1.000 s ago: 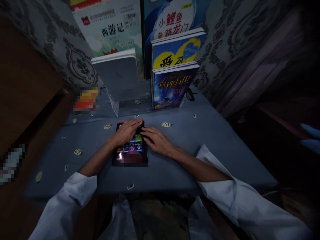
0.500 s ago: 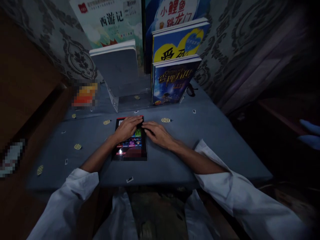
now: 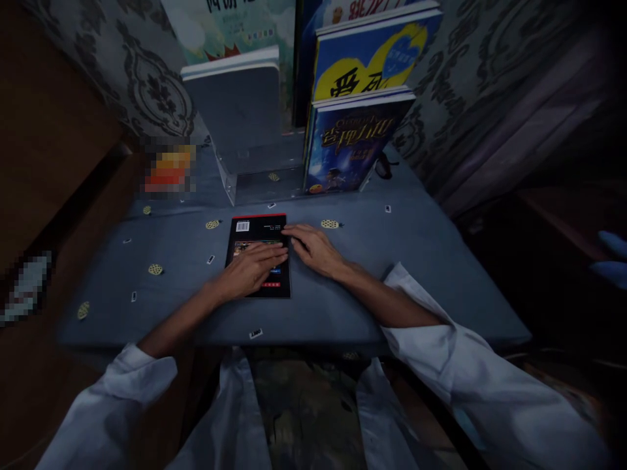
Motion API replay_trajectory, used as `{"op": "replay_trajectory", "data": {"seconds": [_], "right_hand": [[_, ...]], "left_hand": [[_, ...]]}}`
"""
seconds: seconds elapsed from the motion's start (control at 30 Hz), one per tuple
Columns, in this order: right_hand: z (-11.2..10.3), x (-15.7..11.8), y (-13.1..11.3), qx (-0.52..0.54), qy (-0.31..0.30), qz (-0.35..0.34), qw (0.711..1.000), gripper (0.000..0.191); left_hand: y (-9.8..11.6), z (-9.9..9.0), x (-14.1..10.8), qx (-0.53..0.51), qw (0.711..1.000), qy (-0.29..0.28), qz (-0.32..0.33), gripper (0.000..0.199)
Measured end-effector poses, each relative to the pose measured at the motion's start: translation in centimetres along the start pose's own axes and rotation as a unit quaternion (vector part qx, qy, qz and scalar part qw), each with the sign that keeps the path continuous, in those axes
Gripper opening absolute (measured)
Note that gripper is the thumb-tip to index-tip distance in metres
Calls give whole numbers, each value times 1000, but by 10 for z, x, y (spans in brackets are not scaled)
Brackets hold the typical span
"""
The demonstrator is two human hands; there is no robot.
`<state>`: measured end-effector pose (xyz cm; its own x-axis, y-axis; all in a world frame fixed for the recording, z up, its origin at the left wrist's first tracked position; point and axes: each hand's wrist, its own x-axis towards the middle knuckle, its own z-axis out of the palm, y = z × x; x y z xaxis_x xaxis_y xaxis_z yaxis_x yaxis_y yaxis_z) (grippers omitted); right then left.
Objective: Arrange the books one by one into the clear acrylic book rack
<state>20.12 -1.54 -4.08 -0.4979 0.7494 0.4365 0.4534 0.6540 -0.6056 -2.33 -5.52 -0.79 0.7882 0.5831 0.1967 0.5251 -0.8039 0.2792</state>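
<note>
A thin black book lies closed and flat on the cloth-covered table, with a red strip along its far edge. A white barcode shows at its far left corner, and coloured pictures fill part of its middle. My left hand rests flat across the middle and lower part of the cover, fingers stretched towards the right edge, hiding much of the pictures. My right hand lies just right of the book, its fingers extended and the fingertips at the book's upper right edge. Neither hand grips anything.
Beyond the book, a clear stand holds several upright books, among them a dark blue one and a blue-and-yellow one. Dark glasses lie behind it. An orange blurred item is at the back left. Blue tips show far right.
My left hand has slid down the cover towards me, uncovering the barcode and the book's upper part. My right hand stays by the right edge. The view has tilted downward a little.
</note>
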Motion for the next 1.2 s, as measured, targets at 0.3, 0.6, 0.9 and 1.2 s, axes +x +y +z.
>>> {"op": "replay_trajectory", "data": {"seconds": [0.3, 0.6, 0.9, 1.2], "right_hand": [[3, -3, 1, -44, -5, -10, 999, 33], [4, 0, -7, -118, -47, -31, 991, 37], [36, 54, -33, -155, -162, -74, 972, 43], [68, 57, -63, -131, -165, -160, 964, 34]], "left_hand": [[46, 0, -36, 26, 998, -44, 25, 45], [-3, -10, -33, -24, 999, 20, -35, 41], [-104, -20, -22, -72, 977, 121, -159, 45], [-114, -10, -27, -121, 966, 170, -153, 44]]}}
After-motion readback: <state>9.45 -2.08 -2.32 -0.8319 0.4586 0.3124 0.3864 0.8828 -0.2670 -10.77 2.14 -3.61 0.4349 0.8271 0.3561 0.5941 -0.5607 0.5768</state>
